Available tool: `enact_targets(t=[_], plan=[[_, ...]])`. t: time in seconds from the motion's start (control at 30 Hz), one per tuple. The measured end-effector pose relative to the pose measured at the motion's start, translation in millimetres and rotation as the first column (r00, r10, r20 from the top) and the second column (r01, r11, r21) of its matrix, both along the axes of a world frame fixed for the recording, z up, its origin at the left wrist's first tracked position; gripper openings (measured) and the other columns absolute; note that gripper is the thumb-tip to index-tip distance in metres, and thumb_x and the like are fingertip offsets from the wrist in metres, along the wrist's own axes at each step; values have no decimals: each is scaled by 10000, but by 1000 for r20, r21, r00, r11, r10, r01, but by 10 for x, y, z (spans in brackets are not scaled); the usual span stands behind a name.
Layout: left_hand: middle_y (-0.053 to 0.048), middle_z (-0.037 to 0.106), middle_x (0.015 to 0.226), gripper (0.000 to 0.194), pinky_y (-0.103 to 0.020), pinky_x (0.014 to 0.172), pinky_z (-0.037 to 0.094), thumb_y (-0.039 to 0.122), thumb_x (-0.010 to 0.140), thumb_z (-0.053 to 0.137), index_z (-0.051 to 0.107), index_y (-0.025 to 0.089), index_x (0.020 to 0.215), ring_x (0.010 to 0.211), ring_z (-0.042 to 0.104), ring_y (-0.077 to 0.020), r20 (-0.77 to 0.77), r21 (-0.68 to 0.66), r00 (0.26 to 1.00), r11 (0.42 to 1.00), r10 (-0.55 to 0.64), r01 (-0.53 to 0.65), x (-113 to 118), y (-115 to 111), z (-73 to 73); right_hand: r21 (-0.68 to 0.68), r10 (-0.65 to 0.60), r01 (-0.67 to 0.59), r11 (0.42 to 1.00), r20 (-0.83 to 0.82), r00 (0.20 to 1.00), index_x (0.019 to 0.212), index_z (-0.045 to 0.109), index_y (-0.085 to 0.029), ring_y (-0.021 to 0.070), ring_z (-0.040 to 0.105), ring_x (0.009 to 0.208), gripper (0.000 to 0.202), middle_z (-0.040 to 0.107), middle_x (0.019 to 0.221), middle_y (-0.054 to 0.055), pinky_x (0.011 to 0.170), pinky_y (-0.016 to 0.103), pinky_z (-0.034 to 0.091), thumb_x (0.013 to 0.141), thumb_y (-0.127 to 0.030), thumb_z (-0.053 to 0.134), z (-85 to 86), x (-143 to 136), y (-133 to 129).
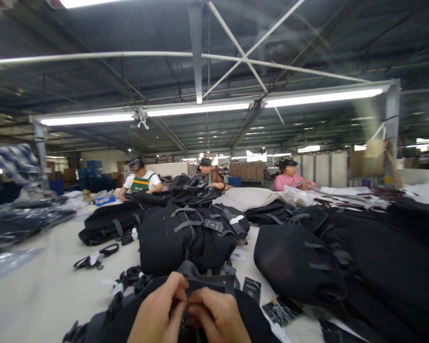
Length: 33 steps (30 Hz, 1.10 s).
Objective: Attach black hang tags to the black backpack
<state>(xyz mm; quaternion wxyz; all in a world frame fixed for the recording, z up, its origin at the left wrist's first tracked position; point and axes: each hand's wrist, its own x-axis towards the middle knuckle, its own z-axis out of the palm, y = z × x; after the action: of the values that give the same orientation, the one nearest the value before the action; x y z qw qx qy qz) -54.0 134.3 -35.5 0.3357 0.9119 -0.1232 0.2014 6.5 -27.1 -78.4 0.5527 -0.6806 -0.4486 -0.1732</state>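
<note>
My left hand (164, 309) and my right hand (218, 314) meet at the lower middle, thumbs and fingertips pinched close together. Under them lies a black backpack (250, 317) with grey webbing, its near part cut off by the view's edge. Whatever sits between my fingertips is small and hidden by them. Just beyond, a packed black backpack (175, 238) with grey straps and a dark label lies on the table. A black hang tag (252, 288) rests right of my right hand, and a bundle of black straps (128, 281) is to the left.
More black bags (296, 252) are heaped on the right side. A loose black strap (96, 257) lies on the pale table (57, 286). Plastic-wrapped dark items (25, 224) are stacked at left. Across the table are three people, one in a green apron (140, 183).
</note>
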Motion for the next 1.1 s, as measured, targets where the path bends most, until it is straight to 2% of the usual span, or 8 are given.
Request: enact_targets(t=[0.2, 0.33, 0.47, 0.6, 0.83, 1.1], plan=[[31, 633, 855, 155, -220, 781, 430, 110, 872, 428, 512, 228, 926, 830, 621, -132, 3, 1, 1000, 1000, 9, -9, -6, 14, -23, -33, -46, 52, 998, 144, 988, 841, 622, -196, 143, 671, 661, 217, 693, 738, 25, 624, 185, 472, 914, -160, 420, -1, 8, -10], [28, 632, 858, 162, -224, 754, 416, 101, 879, 419, 515, 228, 901, 820, 611, -136, 26, 47, 999, 998, 28, -30, 1, -3, -61, -43, -108, 120, 992, 214, 971, 852, 577, -213, 160, 681, 793, 187, 683, 857, 45, 690, 198, 481, 898, -140, 410, -4, -1, -20], [18, 632, 850, 172, -228, 745, 410, 103, 883, 393, 508, 228, 860, 818, 607, -149, 54, 112, 998, 993, 36, -42, 10, -8, -87, -73, -140, 162, 984, 247, 959, 865, 556, -216, 179, 678, 773, 187, 668, 854, 57, 656, 215, 481, 889, -124, 395, -6, -18, -22], [16, 619, 818, 185, -224, 721, 402, 106, 886, 375, 498, 227, 819, 798, 601, -152, 75, 142, 997, 989, 20, -31, 25, -1, -109, -114, -154, 185, 976, 242, 958, 882, 564, -199, 200, 676, 787, 211, 669, 866, 81, 662, 236, 483, 855, -81, 392, -30, -19, -7], [21, 592, 767, 182, -203, 678, 416, 110, 900, 367, 448, 226, 787, 715, 580, -134, 111, 39, 994, 999, -11, 6, 69, -8, -182, -95, -194, 220, 971, 228, 954, 855, 555, -178, 223, 663, 756, 226, 652, 833, 105, 637, 268, 471, 812, -46, 377, -113, 18, 22], [29, 567, 689, 188, -186, 620, 409, 127, 868, 382, 454, 222, 724, 630, 557, -121, 225, 75, 974, 997, 19, -37, 108, -89, -205, -59, -243, 263, 963, 231, 942, 794, 540, -189, 206, 637, 714, 217, 640, 774, 81, 612, 267, 430, 768, -28, 396, -143, 12, 44]])
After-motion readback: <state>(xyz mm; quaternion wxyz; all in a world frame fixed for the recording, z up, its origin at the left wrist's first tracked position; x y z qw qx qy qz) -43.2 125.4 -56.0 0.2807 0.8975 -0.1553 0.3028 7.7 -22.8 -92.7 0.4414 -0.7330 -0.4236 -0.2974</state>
